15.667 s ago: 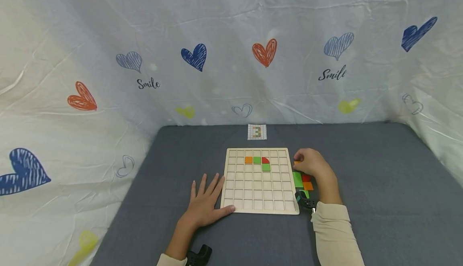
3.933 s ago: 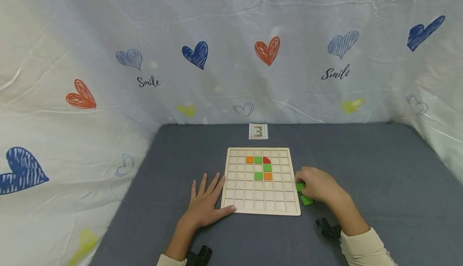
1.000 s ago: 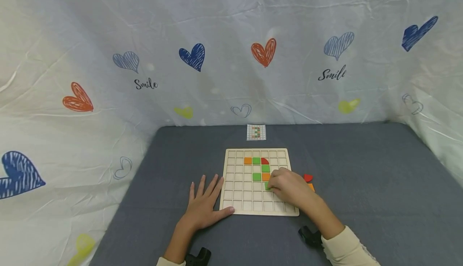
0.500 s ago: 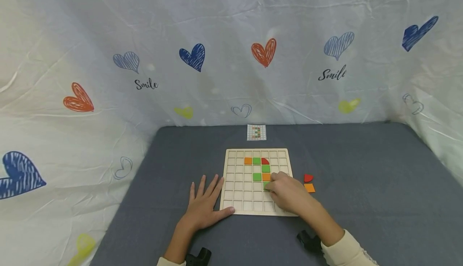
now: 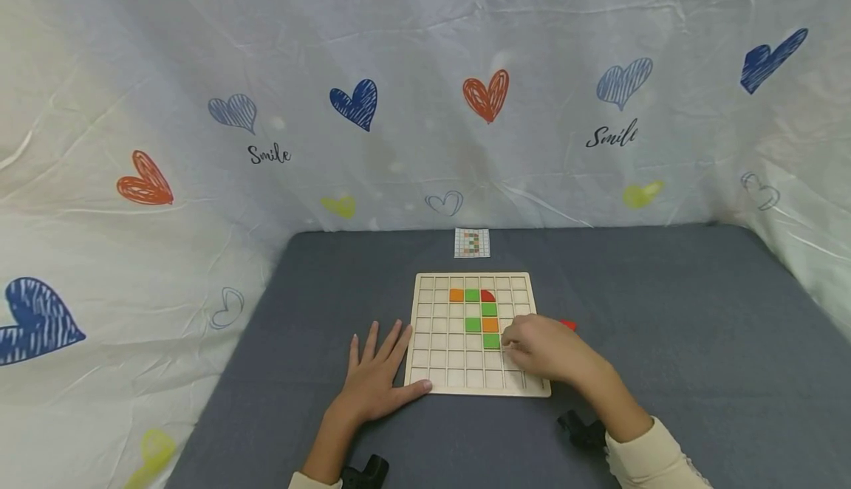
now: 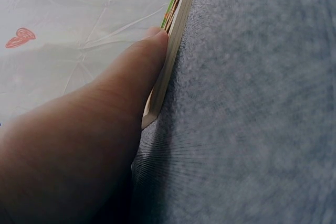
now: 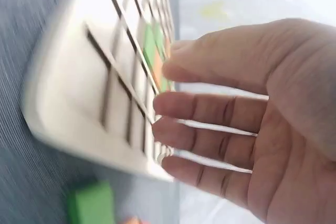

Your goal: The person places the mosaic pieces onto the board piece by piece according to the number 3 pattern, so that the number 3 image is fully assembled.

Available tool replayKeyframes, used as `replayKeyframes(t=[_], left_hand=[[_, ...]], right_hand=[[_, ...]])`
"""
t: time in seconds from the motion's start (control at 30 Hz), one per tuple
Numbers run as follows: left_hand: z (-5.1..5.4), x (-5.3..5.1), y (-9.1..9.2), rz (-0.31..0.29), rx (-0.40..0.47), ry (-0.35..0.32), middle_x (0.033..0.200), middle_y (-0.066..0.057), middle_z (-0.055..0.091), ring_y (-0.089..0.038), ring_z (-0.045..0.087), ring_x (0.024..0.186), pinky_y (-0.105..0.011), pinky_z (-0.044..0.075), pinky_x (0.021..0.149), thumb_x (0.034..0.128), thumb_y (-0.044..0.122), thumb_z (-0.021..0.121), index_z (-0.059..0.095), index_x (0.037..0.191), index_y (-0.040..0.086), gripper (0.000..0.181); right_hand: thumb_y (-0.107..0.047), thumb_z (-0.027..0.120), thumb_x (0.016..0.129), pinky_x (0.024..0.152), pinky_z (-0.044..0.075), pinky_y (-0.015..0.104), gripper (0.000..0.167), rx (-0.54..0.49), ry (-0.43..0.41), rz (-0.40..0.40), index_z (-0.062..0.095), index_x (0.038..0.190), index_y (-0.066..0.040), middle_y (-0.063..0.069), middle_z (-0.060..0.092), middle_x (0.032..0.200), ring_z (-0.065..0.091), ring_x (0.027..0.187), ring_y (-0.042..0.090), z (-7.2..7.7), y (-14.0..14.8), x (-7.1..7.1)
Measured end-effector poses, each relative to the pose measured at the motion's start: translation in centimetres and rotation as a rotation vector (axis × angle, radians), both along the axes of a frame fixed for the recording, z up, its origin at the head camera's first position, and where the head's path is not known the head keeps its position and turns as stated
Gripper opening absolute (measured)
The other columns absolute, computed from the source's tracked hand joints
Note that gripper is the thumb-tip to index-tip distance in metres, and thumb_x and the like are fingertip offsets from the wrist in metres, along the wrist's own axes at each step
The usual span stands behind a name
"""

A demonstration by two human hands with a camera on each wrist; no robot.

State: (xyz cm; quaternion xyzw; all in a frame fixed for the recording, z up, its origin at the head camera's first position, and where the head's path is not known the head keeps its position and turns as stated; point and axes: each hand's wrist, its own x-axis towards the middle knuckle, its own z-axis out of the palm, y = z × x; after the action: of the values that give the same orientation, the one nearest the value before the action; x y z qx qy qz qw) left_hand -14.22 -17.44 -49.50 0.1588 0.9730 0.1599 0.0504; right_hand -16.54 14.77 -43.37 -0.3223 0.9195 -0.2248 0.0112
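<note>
A wooden grid board [image 5: 436, 358] lies on the dark cloth. In its cells are an orange tile [image 5: 456, 295], a rounded red tile [image 5: 488, 296], several green ones and another orange tile [image 5: 490, 324]. The left hand [image 5: 374, 382] lies with fingers spread at the board's left edge, its thumb on the near left corner; the left wrist view shows that thumb [image 6: 139, 59] on the rim. Over the board's right part, the right hand [image 5: 548, 349] holds nothing, just right of the lowest green tile [image 5: 491, 341]. Its loosely bent fingers [image 7: 210, 111] show empty in the right wrist view.
Beside the board's right edge lies a red piece [image 5: 567, 324], partly behind the right hand. The right wrist view also shows a green piece [image 7: 94, 203] there. A small printed grid card [image 5: 472, 243] lies beyond the board, before a white curtain with hearts.
The right hand has come off the lowest green tile and shifted slightly right, so the tile shows whole in its cell. The loose orange piece is now hidden behind that hand. The left hand stays still.
</note>
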Motion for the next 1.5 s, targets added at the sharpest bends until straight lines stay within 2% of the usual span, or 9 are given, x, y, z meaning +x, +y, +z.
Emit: replayKeyframes(t=[0.13,0.23,0.37,0.6,0.7,0.9,1.13,1.4,1.5], left_hand=[[0.0,-0.1,0.0,-0.007,0.006,0.004,0.166,-0.002,0.016,-0.038,-0.003,0.152,-0.067,-0.006,0.113,0.0855,0.08,0.05,0.021,0.162,0.025,0.099],[0.1,-0.1,0.0,-0.015,0.018,0.01,0.166,-0.004,0.018,-0.039,-0.002,0.151,-0.067,-0.005,0.113,0.0862,0.078,0.052,0.023,0.162,0.023,0.099],[0.1,0.0,-0.1,-0.021,0.034,0.016,0.166,-0.007,0.019,-0.041,-0.001,0.151,-0.068,-0.006,0.112,0.0868,0.076,0.054,0.023,0.162,0.021,0.098],[0.0,0.1,0.0,-0.008,0.025,0.003,0.166,-0.003,0.016,-0.038,-0.004,0.152,-0.066,-0.008,0.113,0.0854,0.079,0.052,0.022,0.162,0.023,0.1],[-0.1,0.1,-0.1,-0.011,0.023,0.002,0.166,-0.004,0.016,-0.039,-0.003,0.151,-0.067,-0.007,0.113,0.0858,0.079,0.052,0.021,0.163,0.023,0.1],[-0.1,0.0,-0.1,-0.01,0.025,0.002,0.166,-0.003,0.016,-0.038,-0.004,0.152,-0.066,-0.008,0.113,0.0856,0.08,0.052,0.02,0.163,0.023,0.1],[-0.2,0.0,-0.1,-0.006,0.005,0.003,0.166,-0.001,0.015,-0.036,-0.006,0.152,-0.066,-0.009,0.113,0.0852,0.081,0.049,0.019,0.163,0.026,0.1],[-0.1,0.0,-0.1,-0.007,0.013,0.007,0.166,-0.001,0.016,-0.036,-0.004,0.152,-0.066,-0.008,0.113,0.0852,0.081,0.05,0.02,0.163,0.025,0.1],[0.0,0.0,0.0,-0.005,0.017,0.009,0.166,-0.001,0.016,-0.037,-0.004,0.152,-0.066,-0.007,0.113,0.0851,0.081,0.05,0.021,0.162,0.025,0.1]], right_hand=[[-0.01,0.071,0.091,0.056,0.04,0.031,0.008,0.095,-0.086,-0.2,0.068,0.085,-0.013,-0.005,0.055,0.079,0.046,0.065,0.011,0.7,2.3,-0.2],[-0.014,0.074,0.09,0.055,0.037,0.034,0.014,0.181,-0.146,-0.332,0.062,0.084,-0.012,0.0,0.051,0.075,0.045,0.064,0.016,0.7,3.9,-0.5],[-0.02,0.075,0.089,0.056,0.038,0.037,0.018,0.242,-0.192,-0.428,0.062,0.089,-0.007,0.003,0.051,0.075,0.047,0.067,0.021,0.5,5.1,-1.0],[-0.02,0.075,0.09,0.056,0.042,0.04,0.023,0.265,-0.178,-0.469,0.064,0.097,-0.002,0.006,0.052,0.078,0.05,0.068,0.022,0.1,5.0,-1.2],[-0.016,0.075,0.089,0.055,0.043,0.039,0.02,0.266,-0.17,-0.485,0.064,0.095,-0.001,0.007,0.053,0.077,0.05,0.067,0.023,0.0,4.7,-1.3],[-0.018,0.076,0.089,0.053,0.043,0.039,0.02,0.257,-0.162,-0.518,0.066,0.095,-0.002,0.008,0.056,0.078,0.052,0.066,0.022,-0.3,4.4,-1.4],[-0.01,0.074,0.086,0.051,0.04,0.037,0.018,0.244,-0.127,-0.504,0.059,0.078,-0.007,0.004,0.051,0.071,0.049,0.061,0.02,-0.5,4.4,-1.3],[-0.001,0.069,0.08,0.051,0.039,0.037,0.014,0.224,-0.114,-0.51,0.058,0.074,-0.006,0.005,0.049,0.069,0.047,0.059,0.022,-0.7,4.3,-1.3],[0.0,0.068,0.079,0.05,0.037,0.036,0.017,0.216,-0.111,-0.516,0.055,0.07,-0.007,0.005,0.048,0.067,0.046,0.059,0.022,-0.7,4.3,-1.4]])
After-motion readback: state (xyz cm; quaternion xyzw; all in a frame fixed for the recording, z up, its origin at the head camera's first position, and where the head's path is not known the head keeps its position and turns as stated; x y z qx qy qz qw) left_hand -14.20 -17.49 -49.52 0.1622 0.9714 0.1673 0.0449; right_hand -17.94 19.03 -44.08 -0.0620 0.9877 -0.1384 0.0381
